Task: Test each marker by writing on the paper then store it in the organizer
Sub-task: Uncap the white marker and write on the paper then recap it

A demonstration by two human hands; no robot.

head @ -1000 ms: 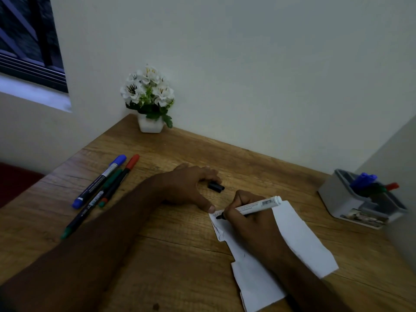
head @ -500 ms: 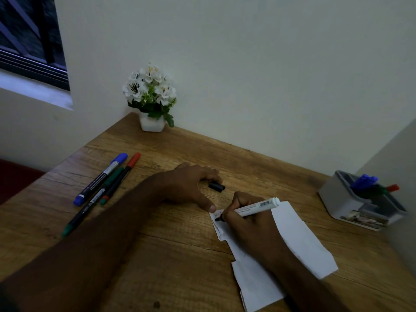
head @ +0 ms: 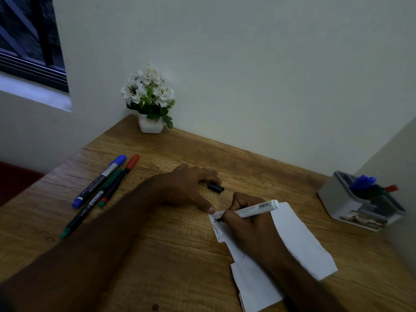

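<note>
Head view: hands as before, right hand [head: 252,224] gripping marker [head: 254,208], left hand [head: 189,188] flat, empty

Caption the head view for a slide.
Right hand tests a marker on paper; left hand steadies it.

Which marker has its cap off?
The white marker in the right hand, tip on the paper. Its black cap lies by the left hand. The markers lying on the left stay capped.
</note>
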